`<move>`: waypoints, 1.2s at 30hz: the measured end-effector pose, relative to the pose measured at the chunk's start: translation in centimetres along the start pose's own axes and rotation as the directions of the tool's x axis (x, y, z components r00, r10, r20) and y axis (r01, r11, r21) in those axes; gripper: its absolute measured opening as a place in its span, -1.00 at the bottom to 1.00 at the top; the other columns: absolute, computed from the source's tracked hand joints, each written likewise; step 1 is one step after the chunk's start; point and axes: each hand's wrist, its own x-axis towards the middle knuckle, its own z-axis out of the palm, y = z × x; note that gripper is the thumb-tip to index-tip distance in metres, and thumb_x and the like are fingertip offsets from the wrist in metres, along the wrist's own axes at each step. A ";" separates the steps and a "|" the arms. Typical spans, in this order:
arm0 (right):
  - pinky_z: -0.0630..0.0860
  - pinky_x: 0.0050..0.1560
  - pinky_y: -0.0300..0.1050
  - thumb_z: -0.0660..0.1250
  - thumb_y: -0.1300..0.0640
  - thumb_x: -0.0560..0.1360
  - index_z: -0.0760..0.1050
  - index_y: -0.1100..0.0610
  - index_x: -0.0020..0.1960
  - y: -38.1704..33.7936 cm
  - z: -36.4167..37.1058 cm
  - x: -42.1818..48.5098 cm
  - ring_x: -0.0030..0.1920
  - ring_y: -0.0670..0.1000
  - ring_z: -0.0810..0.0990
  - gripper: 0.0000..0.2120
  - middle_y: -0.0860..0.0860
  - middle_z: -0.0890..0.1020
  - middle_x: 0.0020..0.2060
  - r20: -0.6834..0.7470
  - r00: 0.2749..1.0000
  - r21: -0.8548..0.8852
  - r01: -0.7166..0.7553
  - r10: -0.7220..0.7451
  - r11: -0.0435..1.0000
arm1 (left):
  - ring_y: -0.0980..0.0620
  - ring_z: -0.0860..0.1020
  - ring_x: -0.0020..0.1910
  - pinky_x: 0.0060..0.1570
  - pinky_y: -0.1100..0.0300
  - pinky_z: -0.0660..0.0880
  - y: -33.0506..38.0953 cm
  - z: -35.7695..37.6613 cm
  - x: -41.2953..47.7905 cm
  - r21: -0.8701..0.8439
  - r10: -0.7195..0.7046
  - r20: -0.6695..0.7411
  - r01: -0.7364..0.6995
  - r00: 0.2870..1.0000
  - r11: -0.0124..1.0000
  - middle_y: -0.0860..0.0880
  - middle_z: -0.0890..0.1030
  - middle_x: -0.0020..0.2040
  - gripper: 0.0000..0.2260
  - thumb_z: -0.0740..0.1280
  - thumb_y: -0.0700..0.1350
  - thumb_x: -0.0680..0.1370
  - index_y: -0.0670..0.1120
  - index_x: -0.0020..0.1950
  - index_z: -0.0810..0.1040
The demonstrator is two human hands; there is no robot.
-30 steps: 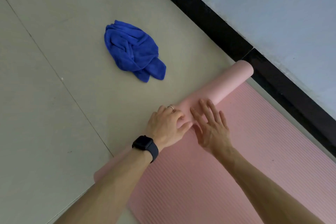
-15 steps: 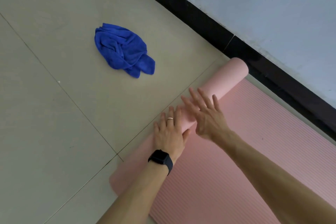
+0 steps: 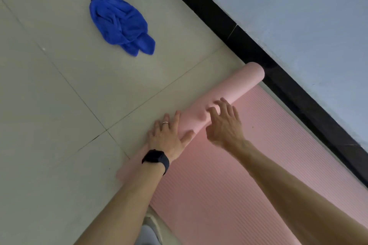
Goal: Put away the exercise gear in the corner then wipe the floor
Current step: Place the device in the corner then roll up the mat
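The pink mat [image 3: 249, 165] lies partly rolled on the floor [image 3: 59, 105]. Its rolled part [image 3: 245, 83] sits directly under both grips, and the flat ribbed remainder spreads from them back toward the person. The roll's long axis runs crosswise to the forearms: out past the right grip [image 3: 225, 125] to an end just beside the black baseboard [image 3: 239, 42], and the other way under the left wrist. The left grip [image 3: 168, 137] is spread flat, fingers straight over the far side of the roll and thumb on its near side, pressing without closing round it. The right grip is wide open with bent fingers whose tips dent the foam on top, holding nothing. Both sit close together, so the long stretch beyond the right grip is unguided. The next turn probably has to go squarely across that axis, toward the person, or the roll may skew. A blue cloth [image 3: 121, 24] lies well beyond the left grip.
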 end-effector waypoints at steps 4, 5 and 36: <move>-0.16 0.52 0.36 0.39 0.18 0.47 -0.25 -0.05 0.61 -1.0 -0.7 -0.5 0.57 0.17 -0.33 -0.01 -0.01 -0.30 0.59 0.151 0.971 -0.056 0.197 -0.187 0.979 | -0.29 0.06 0.56 0.38 -0.28 0.19 2.2 1.1 -2.3 0.103 -0.049 -0.017 0.051 0.999 0.993 -0.09 -0.04 0.63 -0.29 -0.08 0.38 0.58 0.11 0.58 -0.29; -0.16 0.52 0.35 0.40 0.18 0.48 -0.34 -0.10 0.59 -0.7 -0.2 -0.9 0.56 0.14 -0.36 0.04 -0.05 -0.35 0.57 0.228 0.952 -0.096 0.230 -0.204 0.968 | -0.27 0.01 0.57 0.41 -0.29 0.14 2.7 1.3 -3.0 0.093 -0.039 0.002 0.039 0.999 0.995 -0.09 -0.09 0.63 -0.29 -0.03 0.34 0.59 0.10 0.58 -0.32; -0.27 0.50 0.26 0.32 0.16 0.41 -0.19 -0.18 0.60 10.4 8.5 -17.1 0.59 -0.07 -0.24 -0.04 -0.14 -0.19 0.60 0.018 0.963 0.095 0.267 -0.270 0.959 | -0.11 -0.01 0.60 0.50 -0.20 -0.02 9.2 5.7 -13.0 0.146 -0.132 0.015 0.128 0.991 0.981 -0.04 -0.02 0.63 -0.31 -0.04 0.36 0.58 0.09 0.61 -0.15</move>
